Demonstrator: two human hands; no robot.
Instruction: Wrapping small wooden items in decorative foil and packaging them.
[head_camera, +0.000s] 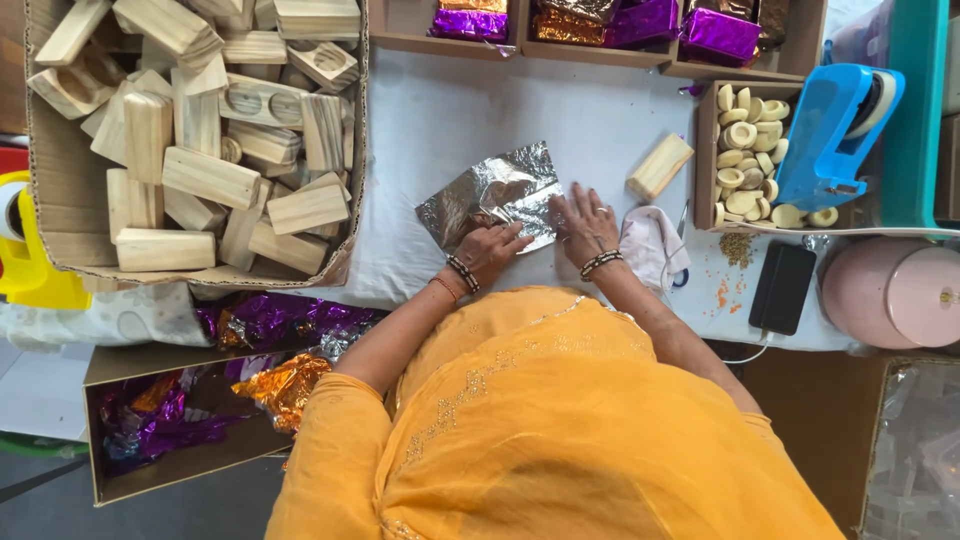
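A crinkled sheet of silver foil (497, 187) lies on the white table (450, 110). My left hand (492, 247) pinches the foil's near edge and folds it up. Flat on the foil's right corner rests my right hand (583, 220), fingers spread. A single wooden block (659, 166) lies just right of the foil, apart from both hands. Both wrists wear beaded bangles, and my orange garment fills the lower middle of the view.
A cardboard box (45, 215) of several wooden blocks stands at the left. Trays of purple and gold wrapped parcels (640, 22) line the far edge. At right are a box of small round pieces (750, 150), a blue tape dispenser (835, 130), a phone (783, 288), a white cloth (650, 245) and a pink lidded tub (895, 292).
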